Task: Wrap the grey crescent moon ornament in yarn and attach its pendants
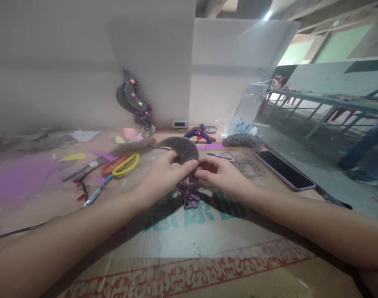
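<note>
A grey yarn-wrapped crescent (182,147) is held up over the middle of the table. My left hand (173,167) is closed on its lower left part, thumb across the front. My right hand (218,173) pinches at the crescent's lower tip, where purple and grey yarn flowers (192,199) hang down below the fingers. What exactly the right fingertips grip is partly hidden. Another grey crescent (128,97) with coloured pom-poms and purple flowers is at the back wall.
Yellow-handled scissors (126,165), orange handles (112,165) and a blue pen (97,190) lie left. Behind are a glue gun (200,134) and a water bottle (245,109). Grey yarn (243,141) and a phone (286,170) lie right. A person's leg (361,145) shows far right.
</note>
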Action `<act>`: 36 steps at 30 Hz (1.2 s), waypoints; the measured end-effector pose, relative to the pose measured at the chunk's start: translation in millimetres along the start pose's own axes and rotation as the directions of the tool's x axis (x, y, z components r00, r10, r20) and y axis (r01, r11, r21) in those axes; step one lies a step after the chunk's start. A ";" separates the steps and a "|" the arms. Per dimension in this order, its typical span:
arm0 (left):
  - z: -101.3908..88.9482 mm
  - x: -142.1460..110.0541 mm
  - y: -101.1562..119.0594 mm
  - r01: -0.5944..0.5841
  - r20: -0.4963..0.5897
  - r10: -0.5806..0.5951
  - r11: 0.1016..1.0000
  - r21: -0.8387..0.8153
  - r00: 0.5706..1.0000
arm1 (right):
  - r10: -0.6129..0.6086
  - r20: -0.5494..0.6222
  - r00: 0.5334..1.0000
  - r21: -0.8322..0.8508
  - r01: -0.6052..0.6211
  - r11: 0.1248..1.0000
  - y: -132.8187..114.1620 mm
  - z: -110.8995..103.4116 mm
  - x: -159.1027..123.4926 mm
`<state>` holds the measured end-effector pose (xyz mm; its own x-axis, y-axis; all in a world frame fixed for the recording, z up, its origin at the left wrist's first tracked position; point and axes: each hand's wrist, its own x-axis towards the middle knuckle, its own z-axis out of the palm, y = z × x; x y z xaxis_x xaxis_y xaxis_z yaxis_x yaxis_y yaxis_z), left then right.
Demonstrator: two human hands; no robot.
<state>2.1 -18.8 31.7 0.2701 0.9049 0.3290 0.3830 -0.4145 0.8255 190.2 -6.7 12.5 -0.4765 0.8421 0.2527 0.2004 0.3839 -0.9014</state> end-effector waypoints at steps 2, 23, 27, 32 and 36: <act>-2.4 0.0 0.5 -0.005 -0.013 0.004 0.999 -0.037 1.000 | 0.008 -0.025 1.000 -0.016 -0.008 1.000 -3.8 2.3 0.4; -20.1 -6.1 26.5 -0.082 -0.014 0.081 0.991 -0.105 0.997 | -0.012 -0.019 1.000 0.071 0.013 0.997 -38.3 5.5 -13.2; -16.2 -10.8 29.0 -0.088 -0.024 0.086 0.986 -0.144 0.996 | 0.025 -0.031 0.999 0.124 -0.021 0.992 -41.5 7.9 -16.3; -16.3 -14.7 32.7 -0.065 0.026 0.068 0.994 -0.089 0.997 | 0.047 -0.035 0.998 0.160 -0.041 0.986 -38.7 9.0 -15.8; -17.3 -15.0 33.2 -0.072 -0.008 0.072 0.996 -0.046 0.997 | -0.009 -0.026 1.000 0.166 0.013 0.986 -35.6 9.6 -15.6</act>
<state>-4.5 -44.4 62.1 0.2897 0.8734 0.3916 0.3213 -0.4741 0.8197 182.2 -37.1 37.3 -0.4556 0.8484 0.2697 0.0491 0.3264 -0.9440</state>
